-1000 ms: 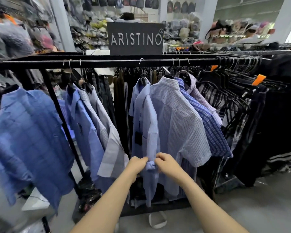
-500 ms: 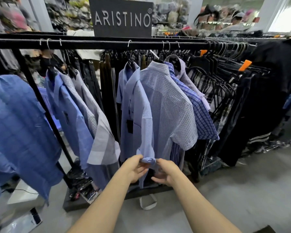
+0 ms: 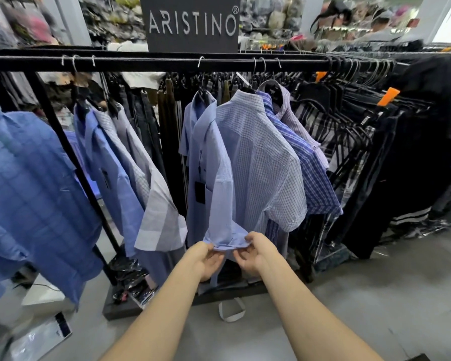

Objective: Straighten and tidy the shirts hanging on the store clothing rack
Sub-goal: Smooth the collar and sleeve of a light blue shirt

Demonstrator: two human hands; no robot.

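Observation:
A black clothing rail (image 3: 154, 63) runs across the view with shirts on hangers. In the middle hangs a light blue short-sleeved shirt (image 3: 206, 157); its sleeve cuff (image 3: 227, 239) is held out flat between both hands. My left hand (image 3: 206, 259) pinches the cuff's left end and my right hand (image 3: 255, 252) pinches its right end. Right behind it hang a pale checked shirt (image 3: 266, 162), a blue plaid shirt (image 3: 313, 173) and a lilac striped shirt (image 3: 294, 121). Further left hang a blue shirt (image 3: 102, 162) and a grey checked shirt (image 3: 156, 204).
A large blue checked shirt (image 3: 31, 194) fills the left edge. A black diagonal rack post (image 3: 71, 157) ends in a base (image 3: 120, 306) on the floor. Dark garments (image 3: 414, 152) crowd the right of the rail. A black ARISTINO sign (image 3: 192, 23) stands above. Plastic packets (image 3: 39, 337) lie at the lower left.
Both hands have lifted and spread the bunched sleeve cuff, which now lies flatter and wider between them. The camera has tipped down and moved slightly closer.

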